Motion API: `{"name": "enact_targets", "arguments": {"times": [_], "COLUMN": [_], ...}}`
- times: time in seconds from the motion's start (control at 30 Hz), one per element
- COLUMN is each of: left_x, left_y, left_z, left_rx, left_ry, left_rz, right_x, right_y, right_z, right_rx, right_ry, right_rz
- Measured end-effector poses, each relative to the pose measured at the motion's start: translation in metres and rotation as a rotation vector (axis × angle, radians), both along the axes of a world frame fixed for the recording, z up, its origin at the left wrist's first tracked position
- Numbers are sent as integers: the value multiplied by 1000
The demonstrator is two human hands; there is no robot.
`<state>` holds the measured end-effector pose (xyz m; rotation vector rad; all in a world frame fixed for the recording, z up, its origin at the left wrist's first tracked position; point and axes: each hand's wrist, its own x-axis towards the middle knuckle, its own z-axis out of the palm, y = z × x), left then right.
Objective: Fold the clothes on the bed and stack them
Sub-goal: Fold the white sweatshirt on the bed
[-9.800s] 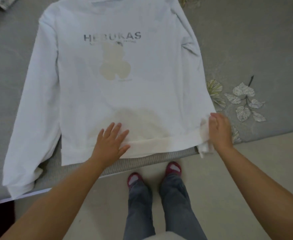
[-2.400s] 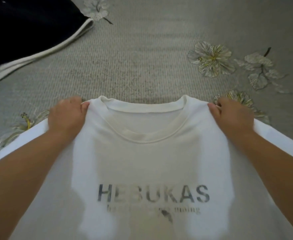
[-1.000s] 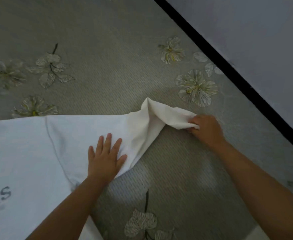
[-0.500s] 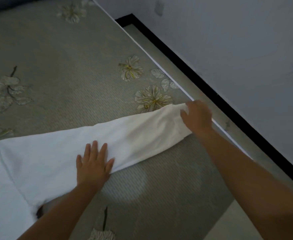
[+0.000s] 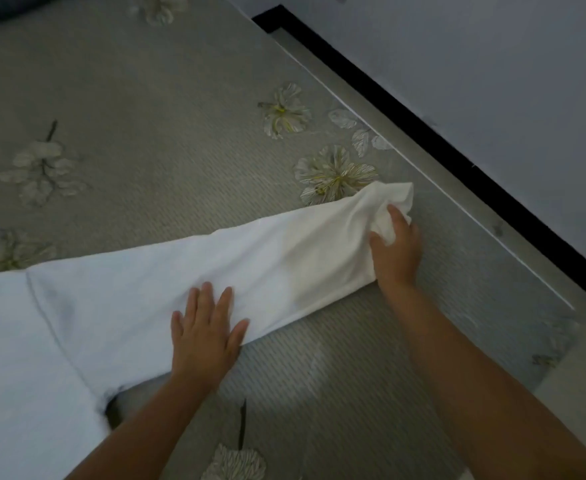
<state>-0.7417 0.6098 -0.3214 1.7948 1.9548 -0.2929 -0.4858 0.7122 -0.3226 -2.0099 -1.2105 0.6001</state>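
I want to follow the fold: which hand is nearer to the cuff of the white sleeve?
Right. The right hand grips the cuff at the sleeve's end; the left hand lies flat further down the sleeve, toward the shoulder.

White long-sleeved sweatshirt [image 5: 35, 358]: 1 item, plain white knit, lying flat on the bed, its body at the frame's 8 o'clock. Its sleeve [image 5: 250, 265] is stretched out straight toward 2 o'clock, smooth along its length, with the cuff [image 5: 392, 202] bunched and lifted at the far end.
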Motion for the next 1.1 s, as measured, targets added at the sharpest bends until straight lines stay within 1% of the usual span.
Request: {"name": "enact_targets", "arguments": {"times": [0.1, 0.2, 0.27, 0.4, 0.5, 0.57, 0.6, 0.73, 0.8, 0.93, 1.03, 1.1], "left_x": [-26, -58, -84, -160, -236, -289, -312, -385, -411, -450, -474, -489], "left_y": [-15, -40, -61, -119, -176, -218, -238, -309, -330, -361, -385, -398], "left_z": [2, 6, 12, 28, 40, 48, 49, 39, 30, 15, 4, 0], "left_rx": [30, 84, 101, 83, 51, 18, 14, -5, 12, 65, 132, 193], "left_ry": [-16, -25, -23, 68, 216, 284, 291, 256, 228, 204, 184, 162], "left_rz": [57, 131, 202, 356, 409, 424, 445, 547, 555, 539, 577, 595], "right_x": [-31, -82, -125, -232, -319, -377, -406, -509, -549, -610, -641, -660], "right_y": [-10, -30, -46, -91, -134, -165, -181, -239, -262, -300, -319, -325], "right_z": [21, 50, 62, 73, 75, 71, 68, 46, 34, 12, 0, -6], "right_rx": [118, 284, 343, 319, 289, 303, 301, 248, 219, 241, 289, 313], "right_ry": [-74, -108, -134, -21, 51, 69, 75, 96, 78, -8, -145, -211], "right_rz": [135, 353, 480, 667, 820, 917, 964, 1113, 1162, 1302, 1431, 1445]}}
